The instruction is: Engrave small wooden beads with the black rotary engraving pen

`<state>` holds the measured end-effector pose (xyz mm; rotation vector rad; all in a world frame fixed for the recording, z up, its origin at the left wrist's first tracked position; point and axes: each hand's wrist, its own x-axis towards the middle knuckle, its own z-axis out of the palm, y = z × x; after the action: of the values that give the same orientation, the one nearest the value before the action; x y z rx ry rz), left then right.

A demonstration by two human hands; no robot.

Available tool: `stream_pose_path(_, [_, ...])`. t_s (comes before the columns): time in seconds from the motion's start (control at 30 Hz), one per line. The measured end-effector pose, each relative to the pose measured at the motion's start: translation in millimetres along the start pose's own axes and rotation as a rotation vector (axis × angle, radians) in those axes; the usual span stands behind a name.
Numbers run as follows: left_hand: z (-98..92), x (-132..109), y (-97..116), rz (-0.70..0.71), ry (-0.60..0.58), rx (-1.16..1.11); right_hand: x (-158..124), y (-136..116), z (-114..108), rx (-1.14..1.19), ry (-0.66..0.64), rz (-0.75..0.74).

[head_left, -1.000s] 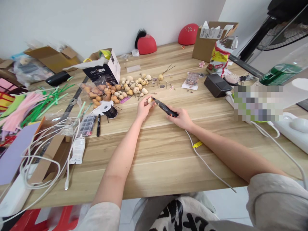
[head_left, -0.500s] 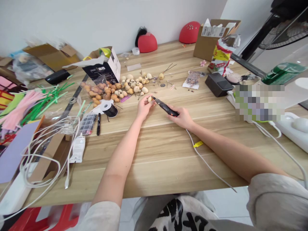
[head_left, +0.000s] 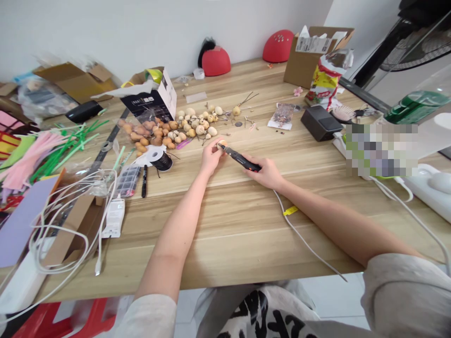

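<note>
My left hand [head_left: 211, 157] pinches a small pale dried gourd [head_left: 222, 143] between thumb and fingers. My right hand [head_left: 268, 172] grips a black electric engraving pen [head_left: 239, 158] like a pencil. The pen's tip meets the gourd's side, and my fingers hide part of the gourd. A white power cord [head_left: 303, 241] runs from the pen's rear end down across the table and over its front edge. Just beyond my hands lies a heap of small dried gourds [head_left: 197, 126].
Orange gourds [head_left: 148, 135], a black cord spool [head_left: 162, 162], a black marker [head_left: 144, 181] and a compartment box [head_left: 127, 182] lie left of my hands. White cables [head_left: 70, 220] tangle at left. A black box [head_left: 319, 123] and a cardboard carton [head_left: 303, 58] stand at right.
The pen's tip has moved left onto the gourd, and the pen lies flatter. The gourd has turned slightly in my left hand. The whole view has shifted a little.
</note>
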<state>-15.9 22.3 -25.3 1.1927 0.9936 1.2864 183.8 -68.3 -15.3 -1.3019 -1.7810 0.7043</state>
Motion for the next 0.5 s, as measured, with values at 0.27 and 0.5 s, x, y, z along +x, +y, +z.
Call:
stream_pose_path(0.27, [-0.8, 0.8, -1.5, -0.005, -0.001, 0.018, 0.3, 0.1, -0.3, 0.014, 0.021, -0.011])
stream_pose_path(0.5, [-1.5, 1.5, -2.6, -0.001, -0.021, 0.029, 0.7, -0.2, -0.4, 0.021, 0.048, 0.009])
